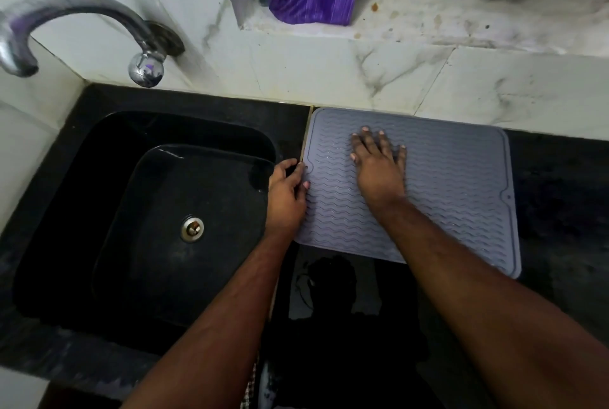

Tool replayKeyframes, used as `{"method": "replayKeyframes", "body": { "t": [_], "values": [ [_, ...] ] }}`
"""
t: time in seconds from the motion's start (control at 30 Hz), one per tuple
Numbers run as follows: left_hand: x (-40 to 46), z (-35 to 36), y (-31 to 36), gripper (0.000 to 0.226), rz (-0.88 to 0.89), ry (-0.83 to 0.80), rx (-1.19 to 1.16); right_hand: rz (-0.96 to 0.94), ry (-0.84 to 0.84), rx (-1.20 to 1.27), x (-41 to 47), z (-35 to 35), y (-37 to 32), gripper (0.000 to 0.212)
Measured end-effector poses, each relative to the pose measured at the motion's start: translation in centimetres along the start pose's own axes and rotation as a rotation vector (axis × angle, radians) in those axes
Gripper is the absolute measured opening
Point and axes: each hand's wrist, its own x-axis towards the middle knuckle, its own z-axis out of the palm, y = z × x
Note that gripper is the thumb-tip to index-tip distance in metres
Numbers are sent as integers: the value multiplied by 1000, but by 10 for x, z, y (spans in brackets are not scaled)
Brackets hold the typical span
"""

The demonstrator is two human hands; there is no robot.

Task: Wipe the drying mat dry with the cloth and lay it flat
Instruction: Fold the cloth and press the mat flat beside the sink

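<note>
One mat [461,178] lies flat on the bench [560,178]; right hand [379,165] presses it, fingers spread; left hand [286,191] pinches its 9 o'clock edge; one sink [99,194]

One head-worn camera, wide-angle, looking steeply down and forward over the black counter [560,178], close in, with the sink [99,211] left and the tiled wall [329,66] ahead.
</note>
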Motion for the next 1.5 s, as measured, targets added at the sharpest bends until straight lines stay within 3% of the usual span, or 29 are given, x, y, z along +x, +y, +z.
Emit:
{"method": "replayKeyframes", "body": {
  "t": [0.23,0.33,0.53,0.83,1.07,1.5],
  "values": [
    [-6,-11,13,44,-5,-7,13,-85,3,-28,-40,-20,-33,53],
    [-28,-21,11,32,-48,54,129,-63,-28,9,-81,-17,-47,49],
    [-72,-26,-3,34,-86,47,171,-22,-174,-18,-132,5,-55,66],
    [-86,-21,-4,35,-148,106,30,-15,-255,8,-129,-3,-47,71],
    [-87,-17,0,30,-165,136,101,-6,-331,-22,-124,-7,-52,72],
    [-87,-19,-3,24,-184,181,7,-19,-315,-47,-123,-7,-54,71]
  ]
}}
